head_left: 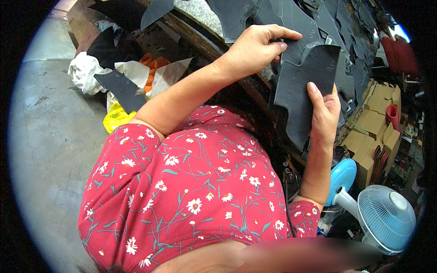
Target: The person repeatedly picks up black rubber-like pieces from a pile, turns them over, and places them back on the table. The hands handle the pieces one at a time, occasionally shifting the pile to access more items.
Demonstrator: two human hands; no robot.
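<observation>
A dark grey flat cut piece of leather-like sheet, with a stepped edge and a long lower tail, is gripped by my right hand. Its thumb lies on the top face and the fingers go behind. Over the piece's upper left corner is my left hand, the index finger stretched out, the thumb apart from it and the other fingers curled partly out of sight. Whether the left hand touches the piece I cannot tell. Similar dark cut pieces, some with pale marks, cover the work surface beyond.
On the left, a white crumpled cloth, a dark scrap, orange material and a yellow bag lie together. To the right stand cardboard boxes, a red container and a blue fan.
</observation>
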